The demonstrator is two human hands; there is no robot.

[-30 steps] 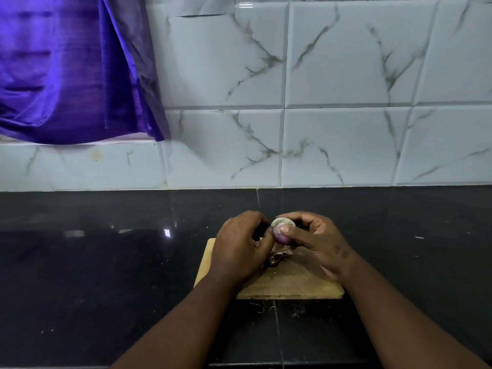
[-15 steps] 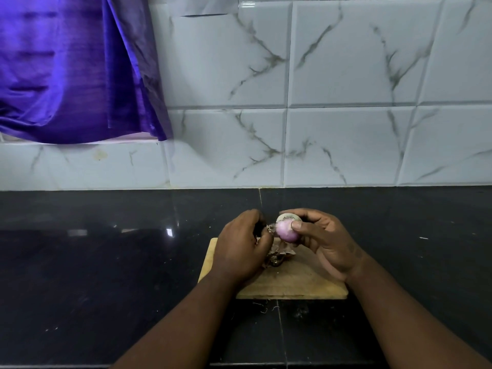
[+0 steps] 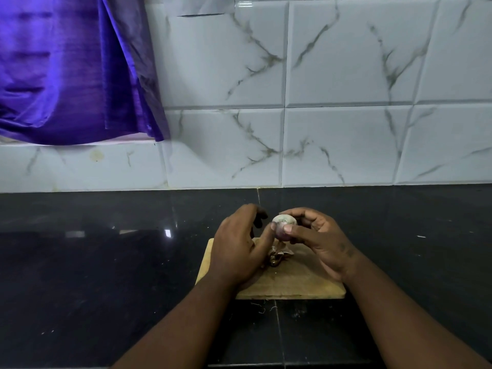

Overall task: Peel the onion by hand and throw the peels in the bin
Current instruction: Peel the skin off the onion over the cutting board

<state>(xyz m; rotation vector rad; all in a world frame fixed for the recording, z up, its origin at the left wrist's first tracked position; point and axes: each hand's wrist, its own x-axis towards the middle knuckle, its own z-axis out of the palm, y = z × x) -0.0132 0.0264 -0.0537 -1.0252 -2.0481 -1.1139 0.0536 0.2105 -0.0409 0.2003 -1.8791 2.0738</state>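
A small purple onion, its pale cut end turned up, is held in the air above the far edge of a wooden cutting board, between the two hands. The right hand grips it: the thumb lies across the near side and the fingers curl round the far side, so that only the top and the left flank of the onion show. The left hand is just beside it, with the thumb tip touching the onion's left side. Its other fingers curl loosely above and beyond, with a dark gap between them and the onion, and they hold nothing that can be seen. Below the onion a small heap of brown, papery peels lies on the board, partly hidden by the left hand. The board sits on a glossy black stone bench, and a few thin root-like threads lie on the bench just in front of the board's near edge. Behind the bench rises a wall of white marble-veined tiles, and a shiny purple curtain hangs over its upper left part. No bin appears in the head view.
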